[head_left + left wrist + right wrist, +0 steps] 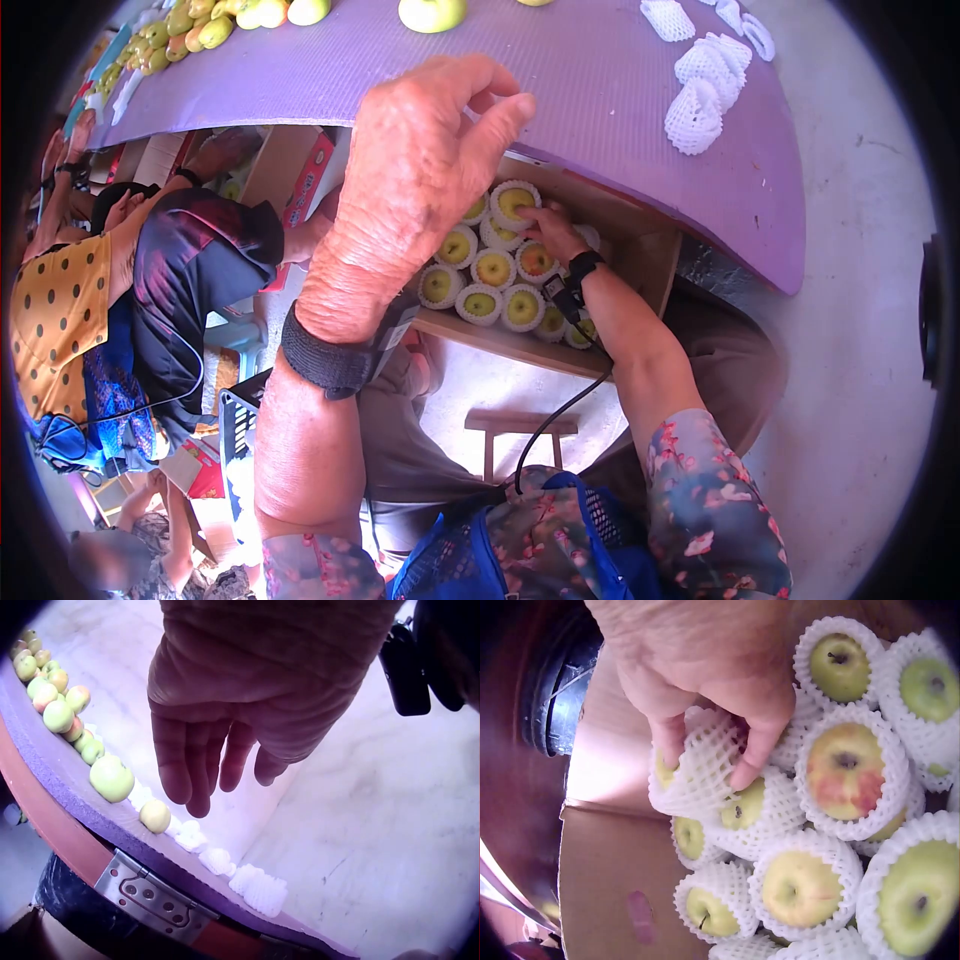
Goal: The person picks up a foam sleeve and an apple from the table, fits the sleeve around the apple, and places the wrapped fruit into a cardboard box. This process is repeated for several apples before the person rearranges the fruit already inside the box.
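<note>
In the head view my left hand (405,185) is raised over the near edge of the purple-covered table (590,90). Its fingers hang loosely bent around nothing. Below it in the left wrist view are a large green apple (112,778) and a smaller yellow one (155,816). My right hand (558,236) reaches into a cardboard box (645,262) of apples in white foam nets. Thumb and fingers of that hand grip a netted apple (697,765) beside the box wall, as the right wrist view shows. Around it sit more netted apples, including a red-blushed one (845,769).
Several loose foam nets (712,75) lie on the table's right part. A pile of yellow-green fruit (190,32) is at the far left. Beside me sits another person (205,290), near a dark plastic basket (237,425). A low wooden stool (520,423) stands underneath.
</note>
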A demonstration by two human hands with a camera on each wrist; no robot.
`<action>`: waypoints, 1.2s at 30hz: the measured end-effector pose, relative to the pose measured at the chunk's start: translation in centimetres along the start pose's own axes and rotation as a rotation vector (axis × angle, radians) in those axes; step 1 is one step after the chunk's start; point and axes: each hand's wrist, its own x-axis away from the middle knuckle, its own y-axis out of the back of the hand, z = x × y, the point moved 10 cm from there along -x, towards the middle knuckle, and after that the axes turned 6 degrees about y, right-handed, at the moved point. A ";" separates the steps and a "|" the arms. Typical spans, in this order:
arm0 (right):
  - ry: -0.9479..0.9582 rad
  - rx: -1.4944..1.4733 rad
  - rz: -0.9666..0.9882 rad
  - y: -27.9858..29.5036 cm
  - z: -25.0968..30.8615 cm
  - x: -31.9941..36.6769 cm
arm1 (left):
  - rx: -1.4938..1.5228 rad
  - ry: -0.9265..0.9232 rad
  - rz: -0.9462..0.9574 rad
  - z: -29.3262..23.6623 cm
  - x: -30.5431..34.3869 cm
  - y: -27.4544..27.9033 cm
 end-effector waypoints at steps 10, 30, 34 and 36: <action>0.045 -0.009 -0.018 -0.1 0.6 0.1 | -0.030 -0.064 0.020 -1.5 0.8 -0.4; 0.388 0.453 -0.065 1.5 2.1 0.9 | -0.087 -0.137 0.121 -2.1 1.0 -2.0; 0.478 0.460 -0.120 0.2 3.4 2.4 | -0.094 -0.151 0.152 -2.4 1.1 -2.5; 0.506 0.496 -0.168 -0.2 4.1 3.1 | -0.103 -0.156 0.153 -2.5 1.1 -2.6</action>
